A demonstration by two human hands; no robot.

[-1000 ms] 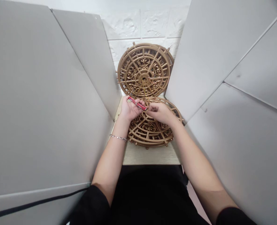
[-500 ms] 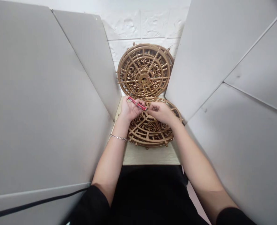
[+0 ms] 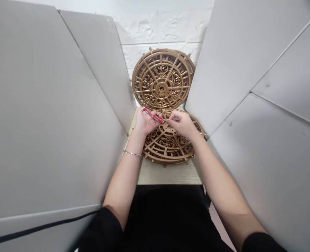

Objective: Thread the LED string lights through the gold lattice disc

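My left hand [image 3: 145,121], palm turned up, is closed around a slim red pen-shaped thing [image 3: 153,116] with printed markings. Its lower right tip points at my right hand [image 3: 180,123], whose thumb and fingertips are pinched together there. Whether they grip the tip or something tiny is too small to make out. Beneath both hands lies a stack of round gold openwork discs [image 3: 167,152] with scrollwork and short pegs on the rim. Another gold disc stack [image 3: 161,57] leans behind it. A thin golden strand [image 3: 162,99] runs from its hub down toward my hands.
Tall grey-white panels stand close on the left [image 3: 52,122] and right [image 3: 249,52]. A white brick-patterned wall [image 3: 141,31] is behind. The discs rest on a pale wooden surface [image 3: 170,175]. A black cable [image 3: 44,225] crosses at lower left.
My right hand's fingertips have shifted slightly upward beside the tip of the red pen-shaped thing. My left hand and the discs stay nearly where they were.
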